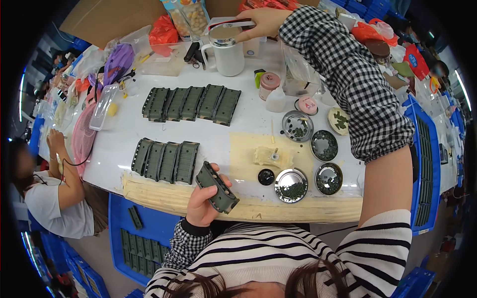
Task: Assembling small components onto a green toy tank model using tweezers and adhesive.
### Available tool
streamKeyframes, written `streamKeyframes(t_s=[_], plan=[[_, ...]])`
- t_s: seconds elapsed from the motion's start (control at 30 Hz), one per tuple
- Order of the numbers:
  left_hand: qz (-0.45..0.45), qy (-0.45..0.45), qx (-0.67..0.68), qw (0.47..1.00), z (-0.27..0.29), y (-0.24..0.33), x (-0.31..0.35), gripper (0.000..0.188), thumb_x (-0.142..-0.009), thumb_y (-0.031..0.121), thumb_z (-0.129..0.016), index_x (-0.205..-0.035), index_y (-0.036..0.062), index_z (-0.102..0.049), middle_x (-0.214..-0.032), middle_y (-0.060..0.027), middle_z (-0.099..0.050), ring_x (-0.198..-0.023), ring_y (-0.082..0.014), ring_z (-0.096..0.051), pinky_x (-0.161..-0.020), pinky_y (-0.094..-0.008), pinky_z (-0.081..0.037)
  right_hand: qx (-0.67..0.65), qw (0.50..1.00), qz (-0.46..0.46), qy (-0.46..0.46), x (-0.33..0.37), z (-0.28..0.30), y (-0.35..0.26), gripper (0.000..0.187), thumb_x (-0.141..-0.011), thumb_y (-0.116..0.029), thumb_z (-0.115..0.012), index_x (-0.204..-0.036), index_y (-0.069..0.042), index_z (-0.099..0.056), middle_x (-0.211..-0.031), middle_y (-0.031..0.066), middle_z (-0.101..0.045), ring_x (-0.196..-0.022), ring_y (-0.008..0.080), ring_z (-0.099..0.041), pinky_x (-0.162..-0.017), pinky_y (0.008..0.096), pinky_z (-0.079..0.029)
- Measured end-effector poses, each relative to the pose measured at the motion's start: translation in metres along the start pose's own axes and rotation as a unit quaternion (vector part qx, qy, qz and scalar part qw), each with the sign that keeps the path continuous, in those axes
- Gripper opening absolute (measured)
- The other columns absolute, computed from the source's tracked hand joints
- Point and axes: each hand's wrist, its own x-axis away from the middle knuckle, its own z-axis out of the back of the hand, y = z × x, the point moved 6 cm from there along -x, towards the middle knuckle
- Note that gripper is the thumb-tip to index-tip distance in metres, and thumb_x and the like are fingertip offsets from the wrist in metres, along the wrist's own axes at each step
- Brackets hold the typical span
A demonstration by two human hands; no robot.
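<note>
L hand [201,198] clamped on dark green part [217,187], R hand [263,22] pinching white mug [227,52] lid, fingertips partly hidden, part's underside unseen

Bright even overhead light, soft shadows, fisheye bending, dark rim

A dark green ridged plastic part [217,187] tilts above the table's near edge.

Olive green parts on a white table

Black-and-white checked sleeve [357,84] upper right; olive part [217,187] low centre; white mug [228,54] top centre; blue crates [149,238] lower left.
</note>
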Motion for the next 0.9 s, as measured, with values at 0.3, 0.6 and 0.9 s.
streamKeyframes(t_s=[0.3,0.6,0.9], plan=[[0.013,-0.021,0.013,1.000,0.000,-0.001,0.001,0.047,-0.085,0.001,-0.057,-0.127,0.0095,-0.038,-0.106,-0.0196,-0.059,-0.090,-0.0241,-0.066,-0.079,-0.0337,-0.057,0.023,0.989,-0.108,-0.100,-0.029,-0.010,-0.039,0.076,-0.065,-0.067,-0.074,-0.095,0.002,-0.065,-0.071,0.0092,-0.064,-0.059,0.0200,-0.064,-0.047,0.0304,-0.052],[0.006,-0.003,0.001,1.000,0.002,0.003,0.004,0.048,-0.084,0.001,-0.057,-0.127,0.0093,-0.038,-0.106,-0.0196,-0.059,-0.089,-0.0233,-0.066,-0.078,-0.0328,-0.057,-0.011,0.996,-0.071,-0.055,-0.040,0.006,-0.055,0.064,-0.080,-0.058,-0.063,-0.099,0.003,-0.068,-0.084,0.0166,-0.067,-0.077,0.0255,-0.065,-0.064,0.0324,-0.051],[0.019,-0.010,-0.007,1.000,-0.001,0.001,0.000,0.048,-0.084,0.002,-0.057,-0.127,0.0093,-0.038,-0.105,-0.0193,-0.059,-0.090,-0.0231,-0.066,-0.079,-0.0327,-0.057,-0.168,0.980,-0.072,0.079,0.034,0.093,-0.018,0.043,-0.096,-0.042,-0.053,-0.099,-0.001,-0.066,-0.085,0.0065,-0.067,-0.065,0.0142,-0.059,-0.058,0.0304,-0.047]])
